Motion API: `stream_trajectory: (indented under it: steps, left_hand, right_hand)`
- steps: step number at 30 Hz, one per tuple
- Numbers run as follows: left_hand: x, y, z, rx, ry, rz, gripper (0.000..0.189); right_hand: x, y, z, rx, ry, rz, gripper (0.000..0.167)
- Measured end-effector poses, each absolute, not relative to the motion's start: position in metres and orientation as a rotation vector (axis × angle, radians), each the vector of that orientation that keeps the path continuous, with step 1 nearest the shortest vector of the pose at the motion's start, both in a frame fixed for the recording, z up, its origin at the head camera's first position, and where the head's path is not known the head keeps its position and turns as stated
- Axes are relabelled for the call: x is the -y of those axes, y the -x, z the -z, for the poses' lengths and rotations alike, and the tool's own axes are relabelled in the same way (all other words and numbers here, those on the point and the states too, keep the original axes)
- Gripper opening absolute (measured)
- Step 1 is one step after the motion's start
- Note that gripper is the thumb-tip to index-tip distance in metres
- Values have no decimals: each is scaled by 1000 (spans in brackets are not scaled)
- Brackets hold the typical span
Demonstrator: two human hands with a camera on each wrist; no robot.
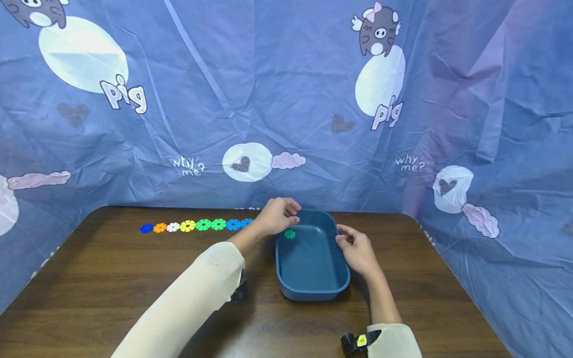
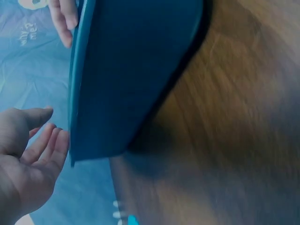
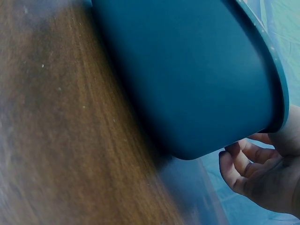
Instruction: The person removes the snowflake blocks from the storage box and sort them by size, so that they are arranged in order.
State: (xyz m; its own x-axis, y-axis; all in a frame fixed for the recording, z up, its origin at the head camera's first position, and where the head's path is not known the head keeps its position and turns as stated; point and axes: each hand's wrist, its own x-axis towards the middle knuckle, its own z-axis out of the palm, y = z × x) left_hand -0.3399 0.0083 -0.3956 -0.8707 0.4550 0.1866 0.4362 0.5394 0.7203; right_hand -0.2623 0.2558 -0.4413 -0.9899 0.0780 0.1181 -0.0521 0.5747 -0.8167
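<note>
A deep blue-grey plastic box (image 1: 313,293) stands on the table. A green flower-shaped disc (image 1: 289,233) shows within its far left part. My left hand (image 1: 279,216) hovers at the box's far left corner, thumb and fingers apart, holding nothing. In the left wrist view, the fingertips (image 2: 63,140) come right up to the rim. At the opposite side, my right hand (image 1: 360,251) has its fingertips at the right rim. The right wrist view shows loosely bent fingers (image 3: 243,161) beside the box's outer wall (image 3: 187,79).
A row of flower-shaped discs runs left of the box along the table's back: dark blue (image 1: 146,227), orange (image 1: 159,227), white (image 1: 173,227), yellow (image 1: 188,225), green and lighter blue. My left forearm covers its right end. A blue printed curtain (image 1: 304,99) hangs behind the wooden table (image 1: 89,288).
</note>
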Motion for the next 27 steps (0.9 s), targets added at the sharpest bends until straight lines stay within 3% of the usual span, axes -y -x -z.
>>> stream_trajectory:
  steps: [12,27]
  left_hand:
    - [-33,344,401,-2625,-710,-1119,37]
    - [-50,347,410,-2561,-578,-1100,39]
  right_hand:
    - [-254,264,442,2656,21,-1382,36]
    - [-255,264,441,2658,5,-1385,37]
